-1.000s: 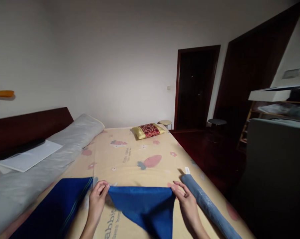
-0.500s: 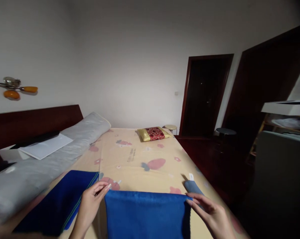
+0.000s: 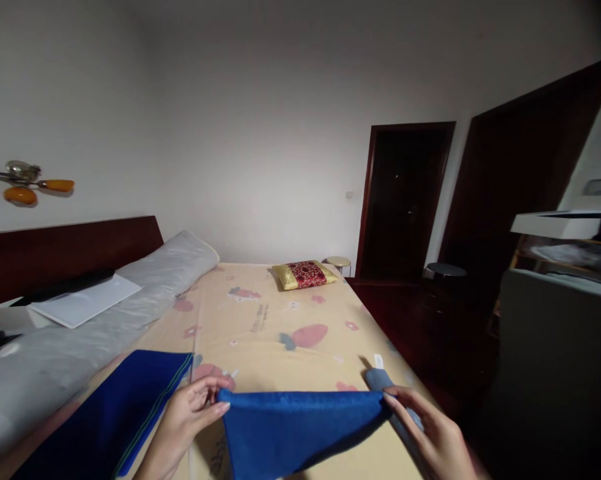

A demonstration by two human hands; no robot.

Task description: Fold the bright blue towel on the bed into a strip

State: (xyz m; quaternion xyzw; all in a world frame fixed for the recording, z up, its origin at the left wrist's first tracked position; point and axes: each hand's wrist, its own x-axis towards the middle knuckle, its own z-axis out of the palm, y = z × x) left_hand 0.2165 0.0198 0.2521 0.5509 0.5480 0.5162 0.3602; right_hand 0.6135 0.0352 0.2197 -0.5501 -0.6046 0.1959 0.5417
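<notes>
Cloth (image 3: pixel 300 427) on bed (image 3: pixel 280 327), pillow (image 3: pixel 304 274) beyond

Two hands, the left hand (image 3: pixel 188 417) and the right hand (image 3: pixel 438 437), on a bed (image 3: pixel 280 333). Two blue cloths: one (image 3: pixel 300 427) at the bed's near edge, one (image 3: pixel 110 413) toward its left side. One rolled grey towel (image 3: pixel 378 379) by its right edge. One red-and-gold cushion (image 3: pixel 304 274) at its far end.

A gold-and-red pillow (image 3: pixel 304 275) lies at the far end of the patterned bedsheet (image 3: pixel 280 313); a grey bolster (image 3: pixel 105 320) lines the dark headboard (image 3: pixel 55 250).
</notes>
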